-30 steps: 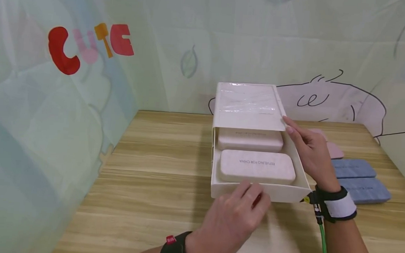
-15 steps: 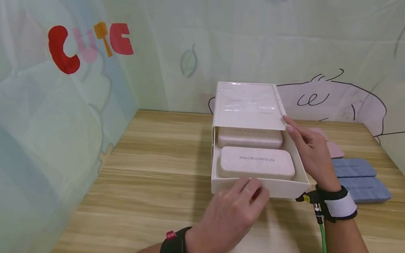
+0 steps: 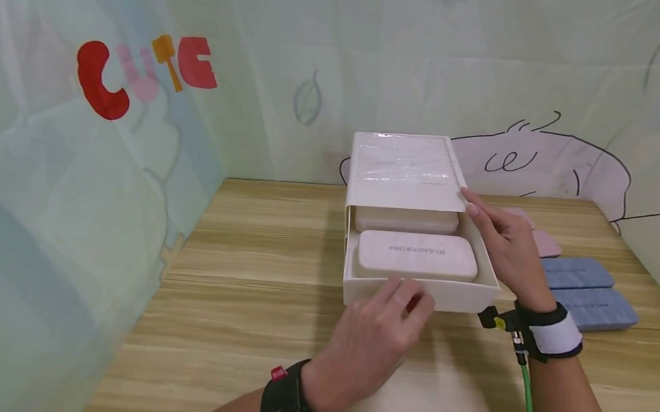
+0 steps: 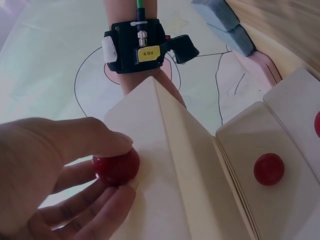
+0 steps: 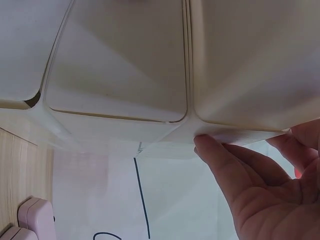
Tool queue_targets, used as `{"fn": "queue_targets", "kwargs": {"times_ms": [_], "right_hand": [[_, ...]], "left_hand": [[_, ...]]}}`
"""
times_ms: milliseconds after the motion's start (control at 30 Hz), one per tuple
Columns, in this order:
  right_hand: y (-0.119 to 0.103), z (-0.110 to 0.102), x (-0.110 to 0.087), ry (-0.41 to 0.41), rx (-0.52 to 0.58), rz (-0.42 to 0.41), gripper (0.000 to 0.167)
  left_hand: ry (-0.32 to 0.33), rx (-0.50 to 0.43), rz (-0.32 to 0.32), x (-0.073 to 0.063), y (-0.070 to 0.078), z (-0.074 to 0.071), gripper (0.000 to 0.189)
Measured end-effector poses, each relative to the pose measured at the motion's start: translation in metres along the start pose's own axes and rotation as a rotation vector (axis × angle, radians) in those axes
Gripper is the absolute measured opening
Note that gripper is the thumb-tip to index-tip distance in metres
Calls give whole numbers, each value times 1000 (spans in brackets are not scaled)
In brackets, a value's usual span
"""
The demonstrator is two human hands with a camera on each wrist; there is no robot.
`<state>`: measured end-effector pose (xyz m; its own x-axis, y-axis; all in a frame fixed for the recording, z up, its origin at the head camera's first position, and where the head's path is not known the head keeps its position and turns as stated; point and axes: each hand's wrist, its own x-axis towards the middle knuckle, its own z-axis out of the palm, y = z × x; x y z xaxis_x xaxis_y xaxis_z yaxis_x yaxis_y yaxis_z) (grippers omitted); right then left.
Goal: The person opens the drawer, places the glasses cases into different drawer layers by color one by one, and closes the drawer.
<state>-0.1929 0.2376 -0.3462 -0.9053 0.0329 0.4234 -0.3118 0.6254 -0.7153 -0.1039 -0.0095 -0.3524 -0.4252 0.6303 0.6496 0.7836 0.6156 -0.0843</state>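
A white drawer box [image 3: 406, 160] stands on the table with its top drawer [image 3: 460, 296] partly pulled out. Two pale pink, rounded oblong cases lie in that drawer; the front case [image 3: 418, 255] carries printed lettering, and the rear case [image 3: 408, 220] is partly covered by the box top. My left hand [image 3: 378, 341] pinches the round red knob [image 4: 117, 167] on the drawer's front between thumb and fingers. With fingertips against the box's right side, near its front edge, my right hand [image 3: 511, 248] steadies it. Lower drawers with red knobs [image 4: 269, 169] show in the left wrist view.
Right of the box, two blue cases [image 3: 593, 308] lie side by side on the table [image 3: 256, 302], with pink cases [image 3: 546, 244] behind them. A printed cloth [image 3: 293, 59] rises at the back and left. A green cable [image 3: 527, 394] runs from the right wrist.
My left hand has pushed the drawer farther into the box, away from me. More of the rear case is now under the box top. The right hand stays in place.
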Motion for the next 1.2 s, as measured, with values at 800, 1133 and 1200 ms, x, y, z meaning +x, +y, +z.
{"fn": "queue_targets", "kwargs": {"times_ms": [800, 1133, 1200], "right_hand": [[3, -1, 0, 15, -30, -9, 38], [4, 0, 1, 8, -8, -14, 38], [5, 0, 1, 11, -3, -18, 38]], "left_hand": [[55, -39, -24, 7, -11, 12, 17], [46, -101, -60, 9, -16, 18, 16], [44, -110, -67, 9, -17, 18, 17]]}}
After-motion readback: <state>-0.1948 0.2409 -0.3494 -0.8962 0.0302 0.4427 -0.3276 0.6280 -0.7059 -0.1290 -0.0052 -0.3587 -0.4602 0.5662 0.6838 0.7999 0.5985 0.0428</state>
